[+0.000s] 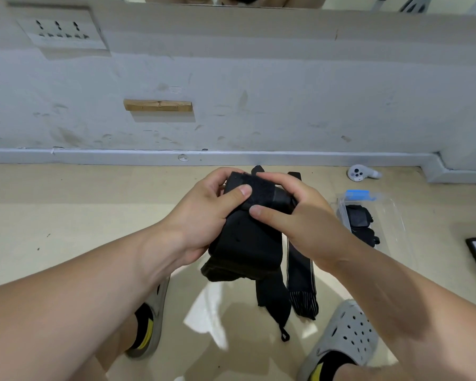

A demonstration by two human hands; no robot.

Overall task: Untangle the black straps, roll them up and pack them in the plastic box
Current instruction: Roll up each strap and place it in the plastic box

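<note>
**Both hands on one black strap (pixel 248 243); plastic box (pixel 389 215) lies to the right**

Left hand (pixel 209 215): fingers curled round the upper end of the strap, thumb pressed flat on its face. Right hand (pixel 297 218): closed on the same end from the other side, thumb laid across the fabric, fingers wrapped over the top. The strap is held clear of the floor (pixel 66 215). Its wound part sits between the two hands, with the axis of the roll running left to right. The loose length hangs down towards the person. Roll judged partly formed.

Two further straps (pixel 300 270) lie flat on the floor beneath, long axes pointing away from the person. Whether the middle one joins the held strap cannot be told, as the hands cover it.

The box sits on the floor well to the right of the hands, with rolled straps (pixel 357 220) already inside. The right hand is the nearer one. The finished roll would most readily travel in that hand, sideways to the right.
</note>
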